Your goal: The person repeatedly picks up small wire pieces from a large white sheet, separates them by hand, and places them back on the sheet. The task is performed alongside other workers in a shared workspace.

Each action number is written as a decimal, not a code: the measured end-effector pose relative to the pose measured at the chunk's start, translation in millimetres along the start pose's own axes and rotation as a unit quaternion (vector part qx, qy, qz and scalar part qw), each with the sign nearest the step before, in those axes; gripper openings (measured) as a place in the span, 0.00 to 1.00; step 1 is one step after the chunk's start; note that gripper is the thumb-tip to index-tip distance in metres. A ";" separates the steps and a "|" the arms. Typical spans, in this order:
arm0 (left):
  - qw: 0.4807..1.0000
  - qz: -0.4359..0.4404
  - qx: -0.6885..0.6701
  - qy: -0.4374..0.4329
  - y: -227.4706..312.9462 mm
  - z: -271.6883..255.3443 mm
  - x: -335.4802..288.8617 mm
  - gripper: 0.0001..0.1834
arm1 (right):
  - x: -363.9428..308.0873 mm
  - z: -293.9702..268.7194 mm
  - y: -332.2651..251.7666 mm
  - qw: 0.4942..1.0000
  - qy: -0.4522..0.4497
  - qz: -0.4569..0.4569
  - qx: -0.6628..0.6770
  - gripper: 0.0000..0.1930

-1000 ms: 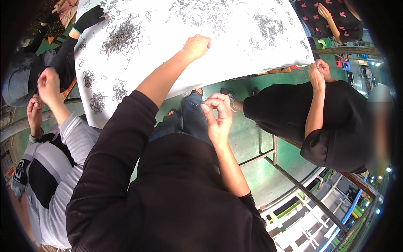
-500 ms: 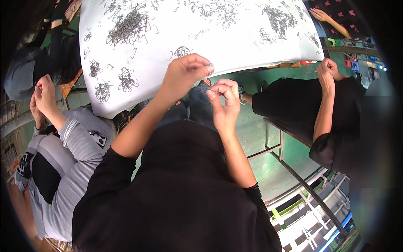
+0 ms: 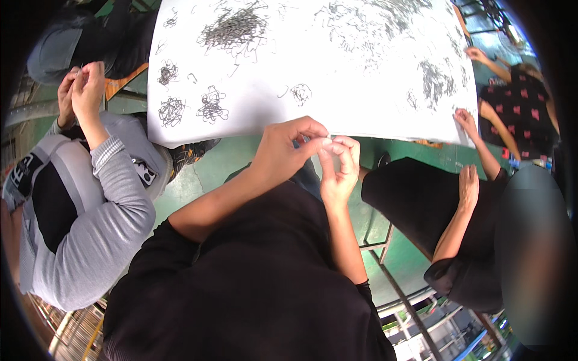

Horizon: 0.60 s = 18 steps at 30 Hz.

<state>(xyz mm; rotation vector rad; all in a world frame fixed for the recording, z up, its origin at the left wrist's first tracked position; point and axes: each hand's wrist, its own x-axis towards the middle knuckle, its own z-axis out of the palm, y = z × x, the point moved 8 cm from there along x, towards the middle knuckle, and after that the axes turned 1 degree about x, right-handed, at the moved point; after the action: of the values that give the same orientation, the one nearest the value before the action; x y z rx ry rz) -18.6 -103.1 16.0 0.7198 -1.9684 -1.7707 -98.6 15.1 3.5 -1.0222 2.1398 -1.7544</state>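
Note:
My left hand (image 3: 288, 150) and my right hand (image 3: 339, 169) meet fingertip to fingertip just below the near edge of a white table (image 3: 355, 78). Both pinch a small thin wire piece (image 3: 326, 142) between thumbs and fingers; its shape is too small to tell. My black sleeves fill the lower middle of the view. On the white table lie several tangled heaps of thin metal wire hooks (image 3: 235, 27), with smaller clumps (image 3: 210, 107) near its left corner.
A person in a grey sweatshirt (image 3: 90, 198) stands at my left with both hands raised together (image 3: 81, 87). A person in black (image 3: 457, 204) is at my right, one hand on the table's edge. Another person sits at the far right. Green floor (image 3: 223, 162) and metal frame bars lie below.
My left hand has pulled back from the tabletop to my right hand. Both now pinch the small wire piece below the table's edge.

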 end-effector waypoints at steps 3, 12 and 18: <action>0.999 0.026 0.019 0.038 -0.4 -5.1 -6.9 0.04 | 6.1 4.7 2.8 0.999 -0.045 -0.019 0.013 0.05; 0.991 0.067 0.065 0.097 -10.2 -14.6 -25.5 0.06 | 141.2 105.8 95.3 0.968 -0.209 0.030 -0.132 0.08; 0.988 0.078 0.058 0.118 -13.3 -10.4 -34.0 0.07 | 192.4 225.0 122.4 0.833 -0.320 0.056 -0.447 0.15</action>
<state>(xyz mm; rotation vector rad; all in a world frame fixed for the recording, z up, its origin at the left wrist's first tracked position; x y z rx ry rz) 15.9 -91.4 5.7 0.7522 -1.9201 -1.4205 -165.9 -272.5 -120.5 -1.3480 2.4042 -0.1538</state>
